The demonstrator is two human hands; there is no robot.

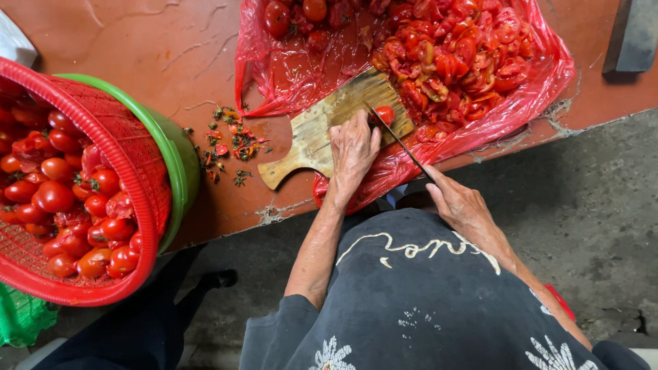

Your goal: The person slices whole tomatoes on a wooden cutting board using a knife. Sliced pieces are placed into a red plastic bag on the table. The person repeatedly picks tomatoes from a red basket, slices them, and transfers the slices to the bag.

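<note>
We have a single view, from the camera worn on the head, and it looks almost straight down past our dark shirt [425, 294] to the work below. Our left hand [353, 151] and right hand [460, 205] sit near the middle of the frame, close beneath the lens. Just beyond them lies the wooden cutting board [322, 130]; well off to their left, the red basket [130, 157] runs out of frame. With one view, nothing overlaps.
</note>
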